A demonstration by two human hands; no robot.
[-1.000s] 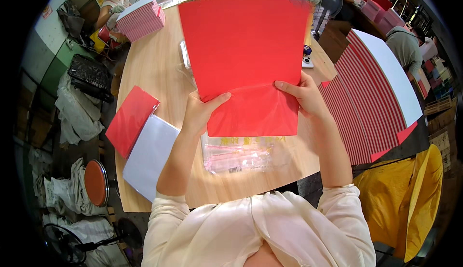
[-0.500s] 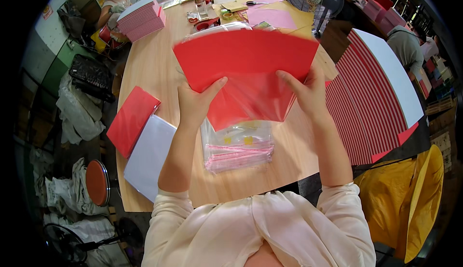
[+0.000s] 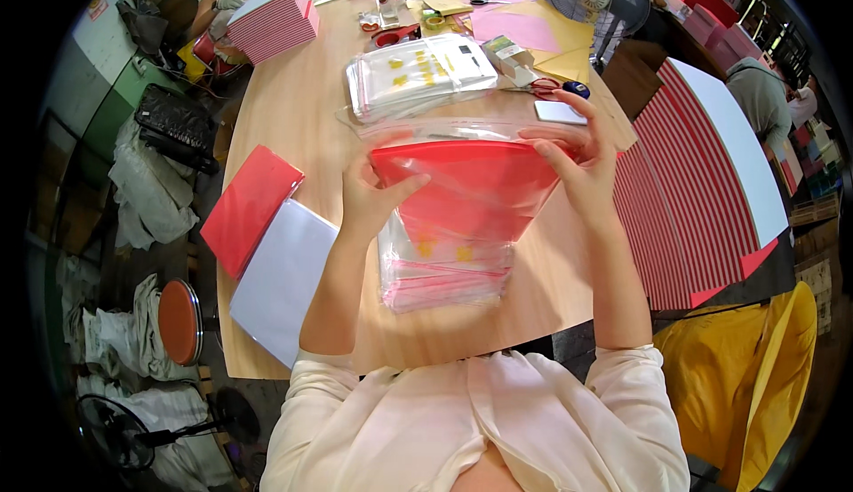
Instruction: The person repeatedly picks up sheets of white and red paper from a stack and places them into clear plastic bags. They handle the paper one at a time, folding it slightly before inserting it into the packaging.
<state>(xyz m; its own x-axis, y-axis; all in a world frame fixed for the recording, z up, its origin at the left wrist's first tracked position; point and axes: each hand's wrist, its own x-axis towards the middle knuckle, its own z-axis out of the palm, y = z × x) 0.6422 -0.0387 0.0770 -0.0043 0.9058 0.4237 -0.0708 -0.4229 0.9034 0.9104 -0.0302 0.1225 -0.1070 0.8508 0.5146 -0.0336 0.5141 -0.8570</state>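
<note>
Red card (image 3: 471,186) sits inside a clear plastic sleeve (image 3: 444,132), raised above the wooden table (image 3: 293,101). Left hand (image 3: 369,194) and right hand (image 3: 577,168) each pinch an upper corner, over a sleeve stack (image 3: 444,274).

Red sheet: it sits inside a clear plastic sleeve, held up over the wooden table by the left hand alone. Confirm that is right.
Not quite. Both hands hold it: the left hand grips the left side and the right hand the right side of the clear plastic sleeve with the red sheet inside, above the wooden table. The head view shows this.
</note>
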